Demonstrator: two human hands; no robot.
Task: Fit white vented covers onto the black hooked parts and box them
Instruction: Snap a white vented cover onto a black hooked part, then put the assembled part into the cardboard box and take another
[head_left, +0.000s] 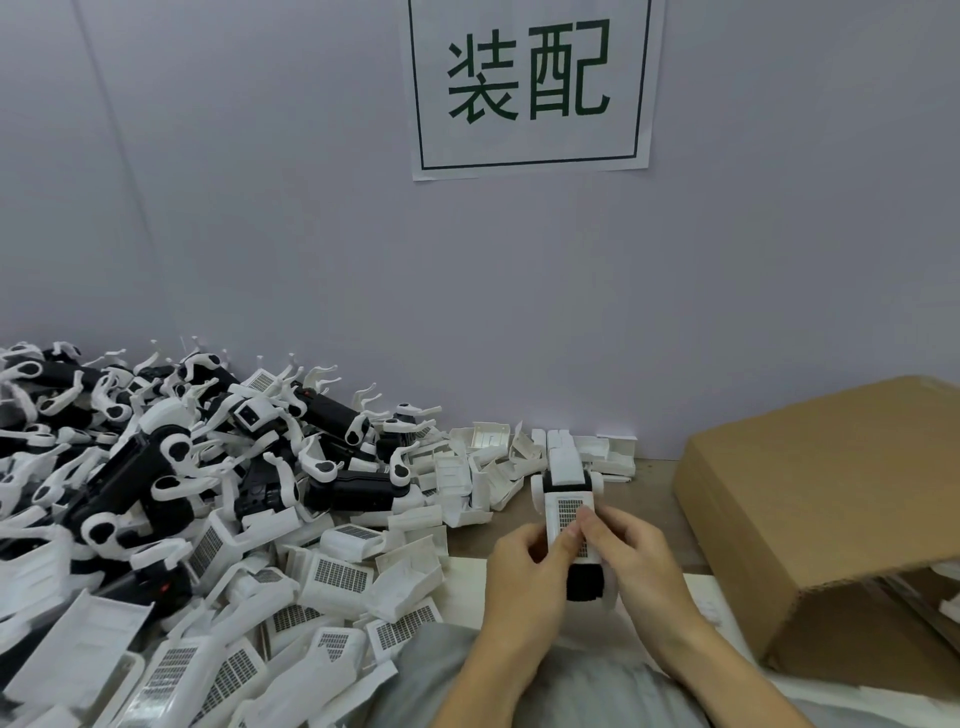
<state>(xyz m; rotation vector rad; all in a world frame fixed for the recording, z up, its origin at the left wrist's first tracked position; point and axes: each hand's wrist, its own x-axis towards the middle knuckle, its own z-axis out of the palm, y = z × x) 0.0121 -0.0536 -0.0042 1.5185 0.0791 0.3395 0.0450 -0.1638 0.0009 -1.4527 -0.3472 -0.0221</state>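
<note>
Both hands (524, 564) gripping vented cover (570, 519), between parts heap (171, 467) and, seemingly, open cardboard box (831, 499).

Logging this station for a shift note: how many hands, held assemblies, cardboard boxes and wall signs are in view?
Hands: 2, left hand and right hand, both gripping the part
Held assembly: 1
Cardboard box: 1
Wall sign: 1
Total: 5
The loose parts in the pile overlap too much to count.

Grey wall (260, 234), paper sign (530, 88), tabletop (649, 499)
</note>
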